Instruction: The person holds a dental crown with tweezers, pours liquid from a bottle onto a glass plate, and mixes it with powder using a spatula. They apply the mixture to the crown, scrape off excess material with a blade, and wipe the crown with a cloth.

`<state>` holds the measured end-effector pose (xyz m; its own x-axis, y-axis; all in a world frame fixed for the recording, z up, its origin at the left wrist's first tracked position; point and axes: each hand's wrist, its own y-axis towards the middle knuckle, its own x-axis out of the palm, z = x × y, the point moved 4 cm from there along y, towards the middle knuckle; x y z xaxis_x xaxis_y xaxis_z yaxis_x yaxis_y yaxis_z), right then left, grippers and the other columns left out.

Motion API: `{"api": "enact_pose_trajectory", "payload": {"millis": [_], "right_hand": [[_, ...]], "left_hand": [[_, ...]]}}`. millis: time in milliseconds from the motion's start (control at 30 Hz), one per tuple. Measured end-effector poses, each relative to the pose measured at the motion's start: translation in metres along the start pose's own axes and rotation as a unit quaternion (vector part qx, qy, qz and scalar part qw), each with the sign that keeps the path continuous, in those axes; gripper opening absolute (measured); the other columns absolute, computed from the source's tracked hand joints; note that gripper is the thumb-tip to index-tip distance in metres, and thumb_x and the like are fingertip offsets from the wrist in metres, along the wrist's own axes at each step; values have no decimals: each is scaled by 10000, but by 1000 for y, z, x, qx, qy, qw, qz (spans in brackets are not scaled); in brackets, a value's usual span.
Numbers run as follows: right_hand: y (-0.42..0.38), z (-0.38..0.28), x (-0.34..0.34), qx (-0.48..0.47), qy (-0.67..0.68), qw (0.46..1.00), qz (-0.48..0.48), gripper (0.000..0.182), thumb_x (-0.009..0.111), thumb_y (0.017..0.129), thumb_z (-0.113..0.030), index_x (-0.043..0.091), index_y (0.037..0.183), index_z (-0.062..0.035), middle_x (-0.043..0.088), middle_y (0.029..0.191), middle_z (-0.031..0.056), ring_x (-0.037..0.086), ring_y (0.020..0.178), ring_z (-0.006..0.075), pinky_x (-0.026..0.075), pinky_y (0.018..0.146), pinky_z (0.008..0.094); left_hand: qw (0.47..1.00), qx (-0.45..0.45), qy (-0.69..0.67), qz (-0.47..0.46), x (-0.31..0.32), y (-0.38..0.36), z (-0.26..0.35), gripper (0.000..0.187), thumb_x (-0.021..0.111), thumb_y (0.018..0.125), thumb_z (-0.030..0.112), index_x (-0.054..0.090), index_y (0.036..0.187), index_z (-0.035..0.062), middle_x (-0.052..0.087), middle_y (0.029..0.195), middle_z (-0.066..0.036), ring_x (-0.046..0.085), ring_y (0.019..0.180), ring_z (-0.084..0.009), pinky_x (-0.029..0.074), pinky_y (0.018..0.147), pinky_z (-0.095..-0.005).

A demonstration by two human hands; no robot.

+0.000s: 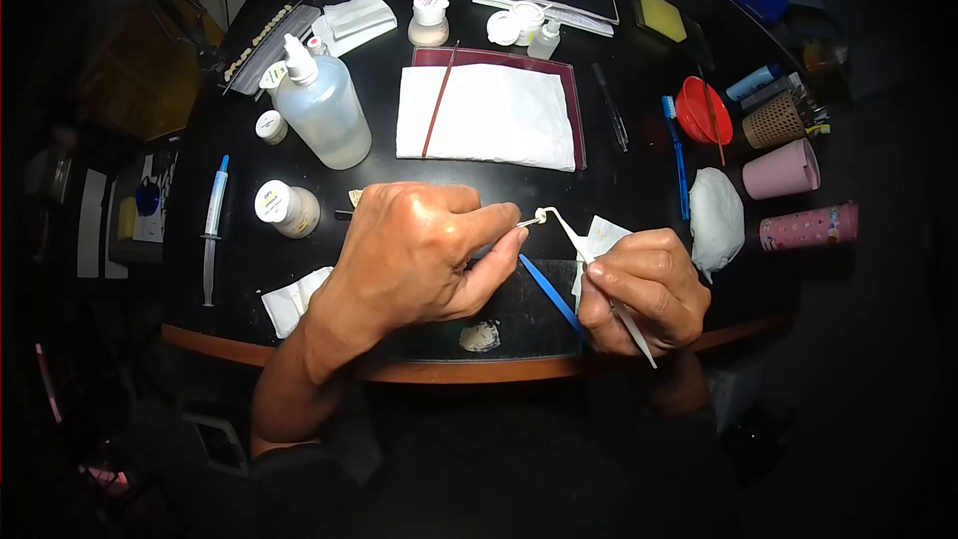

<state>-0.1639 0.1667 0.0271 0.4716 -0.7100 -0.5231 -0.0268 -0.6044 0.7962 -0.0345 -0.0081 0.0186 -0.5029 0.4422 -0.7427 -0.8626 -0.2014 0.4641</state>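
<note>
Fingers of the left hand (409, 255) pinch a small white piece (542, 214) at their tips; right hand (647, 289) grips a white brush (599, 274), its long axis slanting up-left, tip touching the piece.

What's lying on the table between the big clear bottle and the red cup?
In the head view, a white folded towel on a dark red tray, with a thin brown stick across it, lies between the clear bottle and red cup; also a black pen.
</note>
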Motion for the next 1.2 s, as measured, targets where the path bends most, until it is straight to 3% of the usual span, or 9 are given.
{"api": "enact_pose_trajectory", "payload": {"millis": [867,1067,1200], "right_hand": [[2,-1,2,2,0,1000,-19,278,841,697,14,777,967,-7,735,847,75,675,744,208,558,631,300],[-1,-1,5,6,6,1000,-23,330,787,678,68,756,994,-24,719,854,64,655,764,205,509,625,291],[0,-1,5,6,7,1000,-21,338,787,668,71,758,991,-25,720,855,63,650,763,206,504,625,293]], "left_hand": [[999,-5,-34,18,3,-1,-4,88,760,849,117,803,895,55,625,547,-56,591,430,-174,434,427,-299],[999,-4,-31,18,3,-1,-3,87,761,850,118,803,894,57,620,542,-53,583,425,-170,430,424,-301],[999,-15,-36,37,6,-2,-4,164,740,889,219,756,792,87,563,502,-44,567,413,-217,419,409,-358]]}}
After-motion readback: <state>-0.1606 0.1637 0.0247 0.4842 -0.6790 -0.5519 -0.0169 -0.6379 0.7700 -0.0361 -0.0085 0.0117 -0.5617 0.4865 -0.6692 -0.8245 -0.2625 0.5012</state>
